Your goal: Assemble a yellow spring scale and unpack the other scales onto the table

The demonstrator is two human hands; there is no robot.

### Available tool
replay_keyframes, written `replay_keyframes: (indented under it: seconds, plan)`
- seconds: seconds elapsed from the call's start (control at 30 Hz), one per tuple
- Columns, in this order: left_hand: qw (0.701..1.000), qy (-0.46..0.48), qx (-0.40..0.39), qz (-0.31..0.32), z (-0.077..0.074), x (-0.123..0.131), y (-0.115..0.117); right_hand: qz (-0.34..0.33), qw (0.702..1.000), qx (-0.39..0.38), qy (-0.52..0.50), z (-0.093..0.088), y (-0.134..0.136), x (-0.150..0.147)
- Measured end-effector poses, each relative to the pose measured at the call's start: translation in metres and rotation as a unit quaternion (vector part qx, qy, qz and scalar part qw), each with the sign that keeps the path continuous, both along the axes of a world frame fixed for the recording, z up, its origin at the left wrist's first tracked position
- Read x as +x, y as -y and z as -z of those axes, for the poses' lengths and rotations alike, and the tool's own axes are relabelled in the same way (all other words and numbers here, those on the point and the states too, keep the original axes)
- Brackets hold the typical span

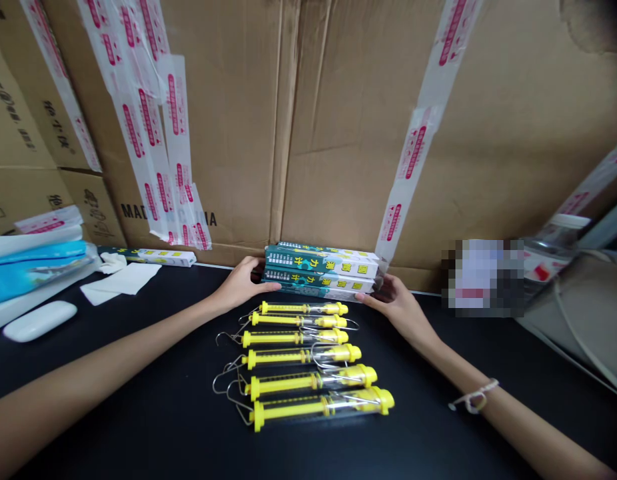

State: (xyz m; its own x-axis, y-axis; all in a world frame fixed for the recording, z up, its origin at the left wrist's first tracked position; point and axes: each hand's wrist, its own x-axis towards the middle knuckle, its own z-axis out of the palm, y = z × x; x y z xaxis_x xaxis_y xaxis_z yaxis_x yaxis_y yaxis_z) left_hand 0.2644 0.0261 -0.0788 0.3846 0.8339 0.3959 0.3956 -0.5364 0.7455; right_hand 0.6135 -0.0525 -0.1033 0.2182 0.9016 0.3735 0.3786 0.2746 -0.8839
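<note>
While your left hand [243, 283] and right hand [388, 303] press in on the two ends of the stack of cartons [321, 270], you hold those teal-and-white boxes between your palms, each hand curved around its end and neither spread away from it. The stack has at least three cartons, lying flat on the black table [113, 347] with yellow squares and dark characters printed along their faces. Directly behind the stack, a cardboard wall [338, 133] rises, patched with strips of red-printed packing tape [148, 133]. Directly in front of the stack, between your forearms, six yellow spring scales [298, 367] lie side by side in a neat row, each with a clear tube and thin wire hooks, and your hands touch none of them. Left of the stack, you have a single carton [158, 257] lying on its side, a white cloth [119, 279], a blue package [33, 263] and a white computer mouse [39, 321]. Right of the stack sit a pixelated patch [483, 277] that hides whatever is there and a clear plastic jar [563, 233]. A cord bracelet [476, 397] circles your right wrist.
</note>
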Motion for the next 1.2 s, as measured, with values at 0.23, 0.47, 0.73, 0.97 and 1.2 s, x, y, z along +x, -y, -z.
replay_keyframes:
  seconds: [0.23, 0.47, 0.73, 0.97, 1.2]
  plan:
    - [0.999, 0.021, -0.021, 0.039, -0.002, 0.002, 0.004, -0.005, 1.000, 0.001, -0.016, -0.005, 0.000, -0.002]
    - [0.998, 0.038, -0.026, 0.038, -0.002, 0.002, 0.004, -0.005, 1.000, -0.013, -0.013, -0.004, 0.000, -0.004]
    - [0.998, 0.046, -0.014, 0.030, -0.004, 0.003, 0.007, 0.026, 0.999, 0.021, 0.024, -0.003, 0.001, -0.003]
    - [1.000, 0.023, 0.013, -0.001, 0.000, 0.002, 0.005, 0.080, 0.990, 0.060, 0.095, -0.003, 0.004, -0.002]
    - [0.999, -0.006, 0.034, -0.022, 0.001, 0.000, 0.005, 0.114, 0.962, 0.140, 0.203, -0.018, 0.017, -0.012]
